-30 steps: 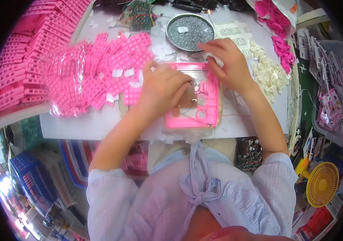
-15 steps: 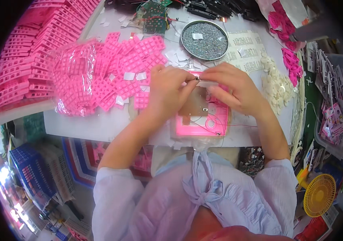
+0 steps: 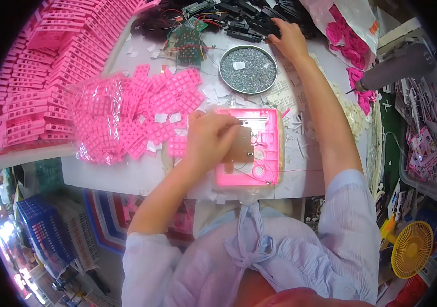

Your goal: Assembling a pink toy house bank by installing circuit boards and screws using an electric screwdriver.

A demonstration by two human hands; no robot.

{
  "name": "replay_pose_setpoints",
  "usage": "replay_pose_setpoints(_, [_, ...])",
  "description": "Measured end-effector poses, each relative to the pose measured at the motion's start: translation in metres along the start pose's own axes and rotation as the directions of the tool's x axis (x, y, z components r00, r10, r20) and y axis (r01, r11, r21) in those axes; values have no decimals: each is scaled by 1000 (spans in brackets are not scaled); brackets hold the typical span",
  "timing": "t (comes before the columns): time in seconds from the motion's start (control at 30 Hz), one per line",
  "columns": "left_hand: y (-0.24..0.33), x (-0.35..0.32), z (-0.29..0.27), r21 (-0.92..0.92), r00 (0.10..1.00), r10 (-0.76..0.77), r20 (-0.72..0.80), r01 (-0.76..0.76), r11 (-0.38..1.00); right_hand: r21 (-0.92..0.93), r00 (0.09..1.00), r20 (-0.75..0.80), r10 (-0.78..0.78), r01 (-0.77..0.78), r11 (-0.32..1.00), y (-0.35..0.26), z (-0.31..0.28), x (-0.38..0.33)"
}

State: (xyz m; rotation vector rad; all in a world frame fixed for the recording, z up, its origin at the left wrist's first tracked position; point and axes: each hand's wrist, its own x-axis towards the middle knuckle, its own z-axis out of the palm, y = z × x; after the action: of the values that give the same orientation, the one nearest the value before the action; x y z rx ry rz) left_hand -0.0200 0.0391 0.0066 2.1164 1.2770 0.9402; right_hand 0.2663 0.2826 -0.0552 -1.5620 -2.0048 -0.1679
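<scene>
A pink plastic housing [image 3: 272, 176] lies in front of me, with a brown circuit board [image 3: 240, 146] and thin wires over it. My left hand [image 3: 209, 138] is above the housing's left side, its fingers pinched at a tiny dark piece too small to name. Stretched out to the far side, my right hand [image 3: 291, 43] has thumb and fingers apart at the edge of a heap of black plastic parts [image 3: 244, 30]. Some of its fingertips blend into the dark parts. Between the hands stands a round dish of small metal screws [image 3: 248, 69].
Pink button pads [image 3: 164, 100] spill from a clear bag [image 3: 98, 117] at left, beside stacked pink frames [image 3: 49, 61]. A grey power screwdriver [image 3: 397, 66] hangs at right. Small whitish parts [image 3: 354, 115] and bagged magenta pieces [image 3: 349, 33] lie nearby; a green circuit board [image 3: 185, 43] is behind.
My right hand has left the housing and moved far out to the black parts. My left hand stays over the housing, still pinching. The screwdriver shows more fully at right.
</scene>
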Motion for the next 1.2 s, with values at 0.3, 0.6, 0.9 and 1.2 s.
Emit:
replay_pose_setpoints(0.3, [-19, -3, 0, -287, 987, -158, -13, 148, 947, 898, 812, 171, 559, -361, 250, 12, -70, -91])
replay_pose_setpoints(0.6, [-26, 1, -10, -318, 988, -138, 69, 153, 936, 578, 900, 363, -240, -15, 816, -131, -190, -186])
replay_pose_setpoints(0.9, [-16, 27, -33, 40, 891, 332, 310, -361, 932, 533, 854, 308, -420, 211, 819, -149, -151, -168])
replay_pose_setpoints(1.2, [-8, 37, -39, 181, 782, 318, 537, -475, 861, 565, 810, 357, -464, 208, 798, -152, -153, -166])
